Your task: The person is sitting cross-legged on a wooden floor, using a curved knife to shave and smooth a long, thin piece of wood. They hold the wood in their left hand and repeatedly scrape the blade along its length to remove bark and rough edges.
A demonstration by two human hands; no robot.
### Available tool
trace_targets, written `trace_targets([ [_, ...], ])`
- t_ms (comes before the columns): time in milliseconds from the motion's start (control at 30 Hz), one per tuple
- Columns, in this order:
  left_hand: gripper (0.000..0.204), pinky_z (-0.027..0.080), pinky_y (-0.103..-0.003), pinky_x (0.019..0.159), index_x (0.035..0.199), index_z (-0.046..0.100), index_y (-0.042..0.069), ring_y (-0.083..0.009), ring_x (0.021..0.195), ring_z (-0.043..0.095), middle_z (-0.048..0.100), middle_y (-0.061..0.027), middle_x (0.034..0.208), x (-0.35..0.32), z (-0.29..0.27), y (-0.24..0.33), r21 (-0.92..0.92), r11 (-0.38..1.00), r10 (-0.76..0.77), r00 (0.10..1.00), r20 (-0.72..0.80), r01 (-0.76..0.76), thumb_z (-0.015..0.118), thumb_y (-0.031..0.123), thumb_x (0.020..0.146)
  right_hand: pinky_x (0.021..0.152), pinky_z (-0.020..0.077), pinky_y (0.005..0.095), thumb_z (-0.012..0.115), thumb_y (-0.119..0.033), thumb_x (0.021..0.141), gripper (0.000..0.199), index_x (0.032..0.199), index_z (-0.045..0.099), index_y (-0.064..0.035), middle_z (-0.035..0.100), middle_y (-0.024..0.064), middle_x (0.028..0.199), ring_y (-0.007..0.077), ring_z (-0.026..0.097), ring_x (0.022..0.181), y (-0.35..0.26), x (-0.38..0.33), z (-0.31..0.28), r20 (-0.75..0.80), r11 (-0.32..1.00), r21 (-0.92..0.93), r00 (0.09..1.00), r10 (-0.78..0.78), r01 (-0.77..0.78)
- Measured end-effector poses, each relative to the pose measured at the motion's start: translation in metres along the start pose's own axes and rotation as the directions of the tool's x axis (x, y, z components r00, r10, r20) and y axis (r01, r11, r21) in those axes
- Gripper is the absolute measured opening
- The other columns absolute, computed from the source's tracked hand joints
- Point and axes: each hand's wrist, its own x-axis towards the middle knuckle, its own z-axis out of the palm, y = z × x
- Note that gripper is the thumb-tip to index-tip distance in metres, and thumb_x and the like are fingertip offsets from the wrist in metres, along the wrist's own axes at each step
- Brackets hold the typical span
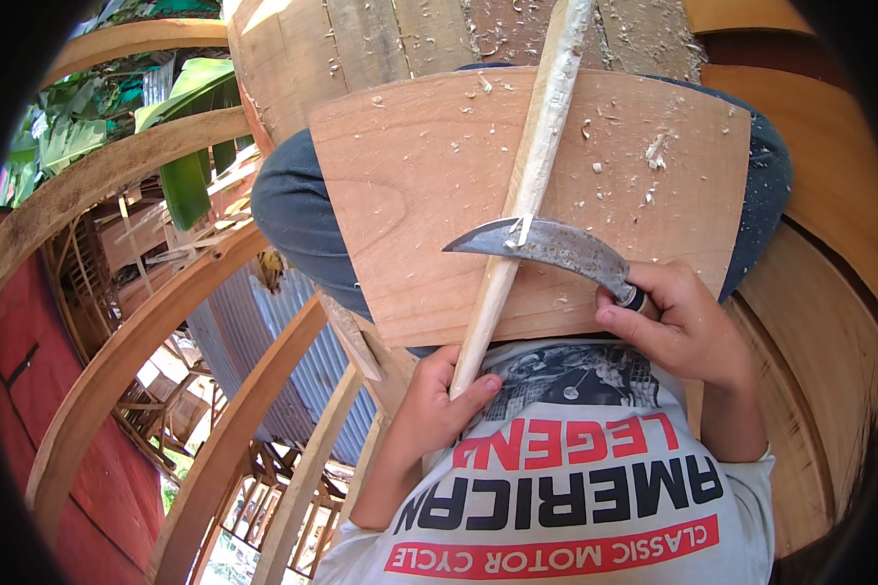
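Holding the long, pale, whittled wooden stick (531,185) near its lower end, your left hand (437,395) has its grip closed, thumb on one side and fingers on the other, just in front of your light grey printed shirt (741,502). Your right hand (688,322) wraps its grip around the dark handle of the curved grey steel knife (568,248), with the point aimed to your left. The blade crosses the stick – a pale sliver shows against the metal – but you cannot tell how deep the edge sits.

The stick slants over the broad, light-brown wooden board (615,195) on your lap and runs past its far edge. Curled pale wood shavings (657,151) dot the board, mostly right of the stick. Under it, your dark blue trousers (299,219) show at both sides; beyond lie weathered wooden planks (371,39) – also strewn with shavings.
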Motion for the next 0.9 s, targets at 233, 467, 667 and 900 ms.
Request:
trace_targets([
  [233,0.039,0.030,-0.019,0.040,0.079,0.046,0.006,-0.0028,0.047,0.038,0.042,0.0039,0.062,0.001,0.000,0.008,-0.026,1.000,-0.008,1.000,0.018,0.008,0.065,0.040,0.084,0.045,0.0355,0.0272,0.071,-0.013,0.084,0.018,0.084,0.063,0.0029,0.053,0.0082,0.057,0.0072,0.047,0.050,-0.001,0.002,0.015,-0.180,0.972,-0.197,0.970,-0.164,0.128],
  [467,0.037,0.030,-0.019,0.040,0.078,0.046,0.006,-0.0033,0.046,0.038,0.043,0.0032,0.061,0.001,0.001,0.003,-0.010,0.999,-0.037,0.999,0.007,0.037,0.067,0.037,0.083,0.045,0.0393,0.0275,0.071,-0.015,0.084,0.018,0.084,0.062,0.0012,0.056,0.0116,0.059,0.0133,0.054,0.048,-0.011,-0.005,0.003,-0.251,0.971,-0.199,0.950,-0.183,0.135],
  [667,0.024,0.035,-0.022,0.050,0.081,0.054,0.002,-0.0044,0.057,0.043,0.050,0.0041,0.062,0.002,-0.004,0.001,-0.068,0.997,-0.020,0.999,0.027,0.022,0.068,0.020,0.086,0.041,0.0316,0.0280,0.066,-0.016,0.089,0.018,0.084,0.060,0.0010,0.050,0.0068,0.055,0.0090,0.045,0.044,-0.005,-0.002,-0.005,0.298,0.992,-0.060,0.950,-0.091,0.114],
  [900,0.024,0.035,-0.023,0.051,0.079,0.055,0.002,-0.0047,0.057,0.043,0.050,0.0034,0.062,0.002,-0.001,0.001,-0.038,0.998,-0.046,0.999,0.005,0.046,0.068,0.020,0.086,0.042,0.0292,0.0254,0.064,-0.016,0.090,0.017,0.086,0.062,0.0006,0.048,0.0034,0.056,0.0030,0.041,0.048,-0.001,-0.001,-0.009,0.226,0.997,0.026,0.971,-0.079,0.075],
])
